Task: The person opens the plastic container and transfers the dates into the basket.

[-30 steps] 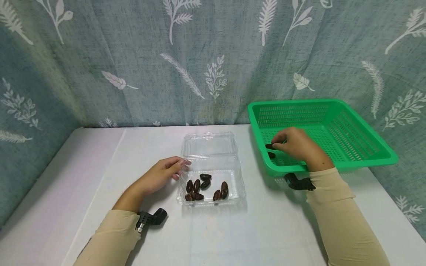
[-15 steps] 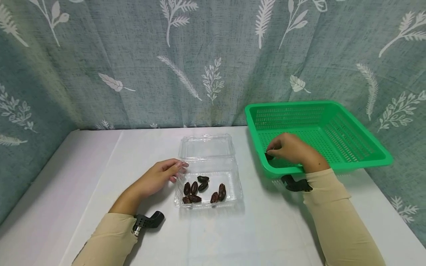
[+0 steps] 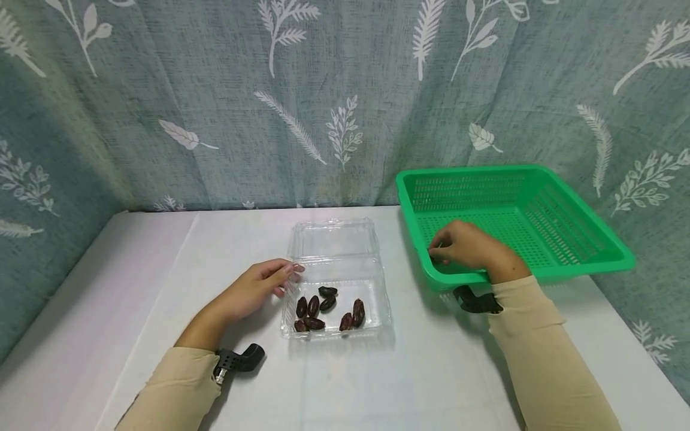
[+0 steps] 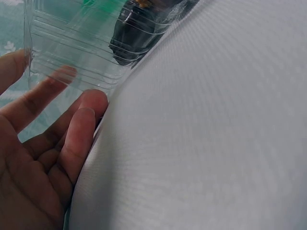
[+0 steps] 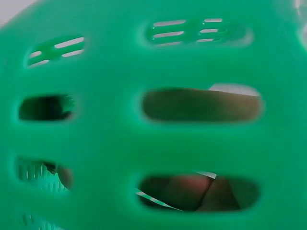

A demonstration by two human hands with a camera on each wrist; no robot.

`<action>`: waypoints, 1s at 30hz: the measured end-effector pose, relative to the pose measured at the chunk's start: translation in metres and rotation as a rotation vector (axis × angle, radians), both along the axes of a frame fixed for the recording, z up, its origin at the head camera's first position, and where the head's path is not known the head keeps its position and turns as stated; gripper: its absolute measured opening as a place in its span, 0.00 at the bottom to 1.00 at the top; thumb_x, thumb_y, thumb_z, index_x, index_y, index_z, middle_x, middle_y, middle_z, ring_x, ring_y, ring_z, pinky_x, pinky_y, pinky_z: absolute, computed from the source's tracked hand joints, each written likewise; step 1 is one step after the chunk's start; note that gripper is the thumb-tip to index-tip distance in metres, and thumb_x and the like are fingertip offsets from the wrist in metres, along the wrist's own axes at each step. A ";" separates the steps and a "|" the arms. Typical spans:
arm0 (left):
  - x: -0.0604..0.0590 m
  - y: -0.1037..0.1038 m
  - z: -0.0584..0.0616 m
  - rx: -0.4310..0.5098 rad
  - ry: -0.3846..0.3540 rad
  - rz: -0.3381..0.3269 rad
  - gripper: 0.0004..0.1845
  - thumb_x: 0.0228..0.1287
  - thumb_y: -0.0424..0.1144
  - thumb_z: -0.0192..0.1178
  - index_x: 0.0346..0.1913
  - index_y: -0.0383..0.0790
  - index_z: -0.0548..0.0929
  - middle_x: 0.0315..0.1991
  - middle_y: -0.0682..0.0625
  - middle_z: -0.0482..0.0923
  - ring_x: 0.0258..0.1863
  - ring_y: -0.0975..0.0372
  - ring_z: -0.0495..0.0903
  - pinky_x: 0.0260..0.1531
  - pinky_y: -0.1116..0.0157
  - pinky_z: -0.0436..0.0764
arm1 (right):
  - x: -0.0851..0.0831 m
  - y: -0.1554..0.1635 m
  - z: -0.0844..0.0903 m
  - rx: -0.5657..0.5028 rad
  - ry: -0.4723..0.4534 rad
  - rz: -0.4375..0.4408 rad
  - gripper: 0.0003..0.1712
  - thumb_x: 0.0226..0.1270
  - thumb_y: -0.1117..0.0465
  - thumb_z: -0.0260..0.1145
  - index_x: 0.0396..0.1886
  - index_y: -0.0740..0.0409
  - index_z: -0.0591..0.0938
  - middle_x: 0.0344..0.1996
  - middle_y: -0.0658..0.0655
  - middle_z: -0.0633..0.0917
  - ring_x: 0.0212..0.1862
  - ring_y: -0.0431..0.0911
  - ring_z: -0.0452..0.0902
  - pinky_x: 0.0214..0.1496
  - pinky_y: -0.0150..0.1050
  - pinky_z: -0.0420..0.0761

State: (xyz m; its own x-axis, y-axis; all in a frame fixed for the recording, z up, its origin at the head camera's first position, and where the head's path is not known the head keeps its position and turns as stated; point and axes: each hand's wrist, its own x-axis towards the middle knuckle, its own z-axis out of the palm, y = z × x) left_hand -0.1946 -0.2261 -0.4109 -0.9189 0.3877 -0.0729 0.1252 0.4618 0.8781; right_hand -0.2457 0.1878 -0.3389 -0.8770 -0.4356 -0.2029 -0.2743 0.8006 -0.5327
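In the head view, a clear plastic clamshell container [image 3: 336,275] lies with its lid open on the white table. Several dark brown dates [image 3: 314,306] rest in its front half. My left hand [image 3: 256,291] holds the container's left edge, with fingertips at the wall near the hinge; in the left wrist view, a finger [image 4: 36,103] shows partly through the plastic. Inside the green basket [image 3: 512,272], at its near left corner, my right hand [image 3: 463,244] has curled fingers round a date, mostly hidden. The right wrist view shows mainly the slotted basket wall [image 5: 110,143].
The basket stands at the back right of the white table [image 3: 345,383], its raised rim between my right forearm and the inside. A grey-green leaf-patterned cloth [image 3: 215,108] hangs behind the table.
My right hand has moved slightly down and left into the basket's corner, and the dark dates there are now mostly covered by its fingers. The left hand keeps its place on the container.
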 end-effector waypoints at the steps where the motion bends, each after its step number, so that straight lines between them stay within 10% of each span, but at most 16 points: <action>1: 0.000 0.000 0.000 0.001 -0.002 0.001 0.21 0.81 0.45 0.46 0.63 0.34 0.77 0.56 0.37 0.81 0.45 0.59 0.81 0.46 0.65 0.81 | 0.000 -0.001 0.000 -0.003 0.004 0.003 0.13 0.73 0.61 0.63 0.47 0.65 0.87 0.27 0.55 0.87 0.31 0.45 0.79 0.37 0.38 0.76; 11: -0.002 0.004 0.002 0.010 -0.009 -0.001 0.21 0.81 0.46 0.46 0.63 0.36 0.78 0.56 0.38 0.81 0.45 0.59 0.80 0.47 0.64 0.81 | 0.006 -0.004 0.010 -0.086 0.239 -0.130 0.18 0.77 0.57 0.58 0.54 0.64 0.84 0.50 0.67 0.85 0.49 0.57 0.82 0.47 0.53 0.81; 18: 0.001 0.000 0.003 -0.012 -0.011 0.013 0.21 0.81 0.46 0.46 0.63 0.37 0.78 0.56 0.38 0.81 0.43 0.59 0.80 0.48 0.62 0.80 | 0.018 -0.027 0.015 -0.270 0.551 -0.188 0.15 0.75 0.60 0.60 0.53 0.63 0.84 0.48 0.63 0.87 0.48 0.56 0.82 0.45 0.51 0.81; 30: 0.000 0.000 0.001 0.011 -0.014 0.002 0.21 0.81 0.46 0.46 0.63 0.37 0.78 0.56 0.38 0.82 0.45 0.58 0.80 0.48 0.63 0.81 | 0.057 -0.091 0.010 -0.528 0.812 0.146 0.10 0.61 0.68 0.72 0.43 0.60 0.88 0.37 0.55 0.88 0.39 0.45 0.80 0.37 0.39 0.81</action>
